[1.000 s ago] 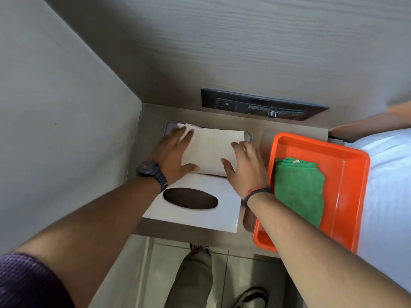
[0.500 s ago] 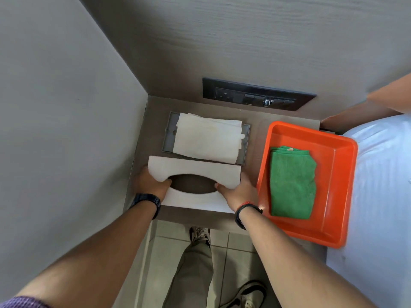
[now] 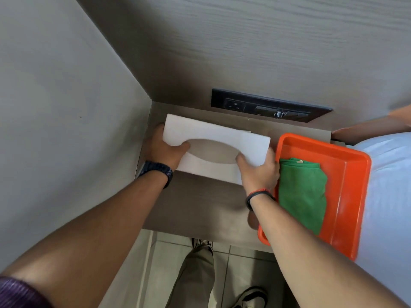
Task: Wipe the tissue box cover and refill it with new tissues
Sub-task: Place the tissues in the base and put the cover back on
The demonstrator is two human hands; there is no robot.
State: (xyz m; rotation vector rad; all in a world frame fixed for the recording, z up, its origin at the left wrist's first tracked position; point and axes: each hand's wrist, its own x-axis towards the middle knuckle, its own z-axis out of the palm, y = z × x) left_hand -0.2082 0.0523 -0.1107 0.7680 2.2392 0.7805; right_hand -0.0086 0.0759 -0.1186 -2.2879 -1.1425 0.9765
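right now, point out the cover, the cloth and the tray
cover (image 3: 213, 133), head view, top face above the oval slot
cloth (image 3: 302, 192), head view, middle of the fold
tray (image 3: 353, 196), head view, right inner wall

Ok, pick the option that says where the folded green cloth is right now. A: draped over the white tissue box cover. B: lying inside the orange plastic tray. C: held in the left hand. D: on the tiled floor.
B: the folded green cloth lies inside the orange plastic tray, while the left hand and right hand both grip the white tissue box cover.
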